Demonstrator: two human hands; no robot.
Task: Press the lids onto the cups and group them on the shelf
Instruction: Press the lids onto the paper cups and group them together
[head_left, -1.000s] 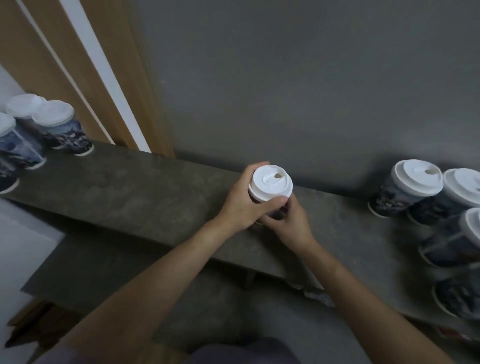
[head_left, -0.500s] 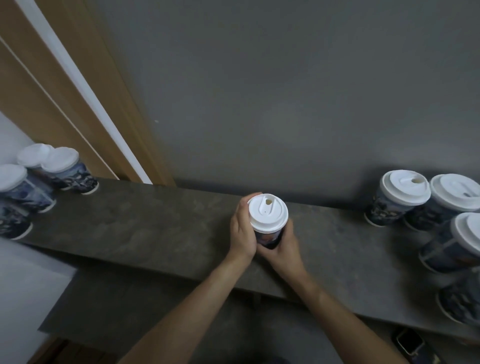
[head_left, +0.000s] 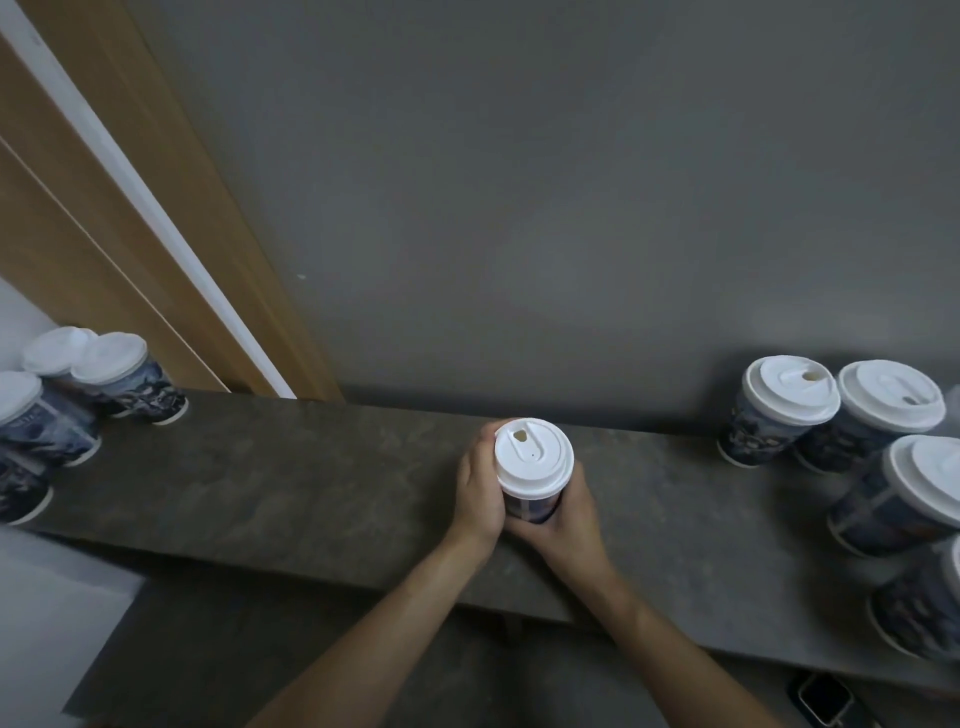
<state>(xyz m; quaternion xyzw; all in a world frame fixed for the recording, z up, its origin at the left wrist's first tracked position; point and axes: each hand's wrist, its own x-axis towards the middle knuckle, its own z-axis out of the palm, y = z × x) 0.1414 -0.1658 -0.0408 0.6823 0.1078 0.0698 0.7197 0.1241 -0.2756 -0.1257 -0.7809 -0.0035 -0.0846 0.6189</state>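
Left hand (head_left: 480, 486), off the white plastic lid (head_left: 533, 457) a second ago, now joins right hand (head_left: 571, 514) gripping the dark printed paper cup (head_left: 530, 506) mid-frame on the grey stone shelf (head_left: 311, 483); lid looks seated, grouping next.

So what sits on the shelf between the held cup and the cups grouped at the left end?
Nothing: in the head view, the shelf is bare between the held cup and the left group.

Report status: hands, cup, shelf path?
Both hands, left and right, clasp lidded cup mid-shelf. Groups stand left and right; nothing between.
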